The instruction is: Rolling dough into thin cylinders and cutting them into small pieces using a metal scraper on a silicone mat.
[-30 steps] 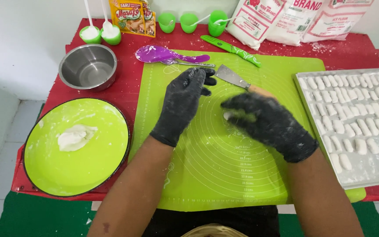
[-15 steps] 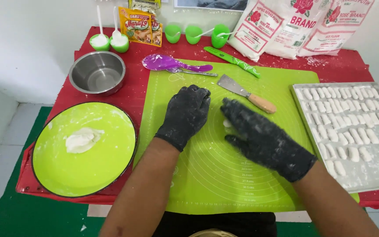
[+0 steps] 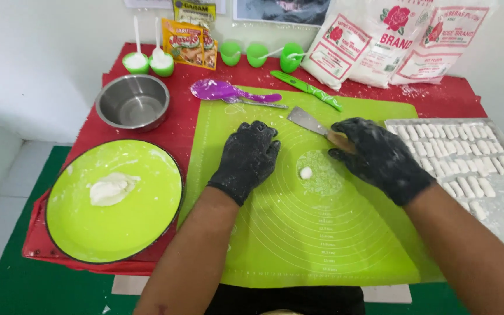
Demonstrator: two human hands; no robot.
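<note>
A small white dough ball (image 3: 305,172) lies loose on the green mat (image 3: 322,233), in a floury patch between the two black-gloved hands and touched by neither. The scraper (image 3: 316,126), a flat metal blade with a pale wooden handle, lies tilted across the mat's upper middle, blade pointing up-left; its handle is under the fingers of the right hand (image 3: 380,157), which curl over it. The left hand (image 3: 247,158) rests palm-down and spread flat on the mat, just left of the ball.
</note>
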